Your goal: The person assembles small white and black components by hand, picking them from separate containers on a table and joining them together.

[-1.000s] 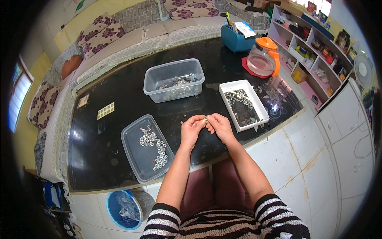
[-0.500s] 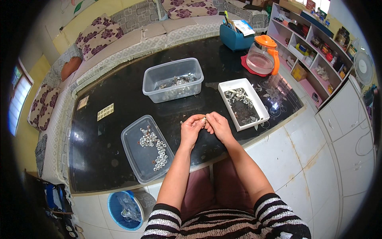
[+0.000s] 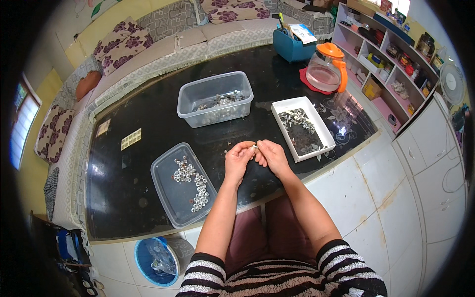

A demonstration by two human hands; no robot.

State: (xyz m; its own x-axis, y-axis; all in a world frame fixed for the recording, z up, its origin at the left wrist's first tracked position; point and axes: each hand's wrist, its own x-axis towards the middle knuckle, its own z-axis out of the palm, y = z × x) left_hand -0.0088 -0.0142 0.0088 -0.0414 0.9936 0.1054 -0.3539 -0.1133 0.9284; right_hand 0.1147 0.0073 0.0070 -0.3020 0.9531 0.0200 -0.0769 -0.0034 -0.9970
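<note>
One small part (image 3: 256,146), pale and seemingly metallic, is pinched in the fingertip grip of your left hand (image 3: 239,158) and right hand (image 3: 272,155), above the surface (image 3: 123,198), left of the white box (image 3: 314,155). Expect it light, stiff, perhaps slippery; hold opposite ends.

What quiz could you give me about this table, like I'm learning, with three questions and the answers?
1. True or false: the left hand and right hand meet at a small piece.
2. Which thing stands on the red mat?
A) the bin
B) the jug
C) the fan
3. Fill in the blank: the tray with the round bits lies on the person's ____ side.

Key: 1. True. 2. B. 3. left.
</note>
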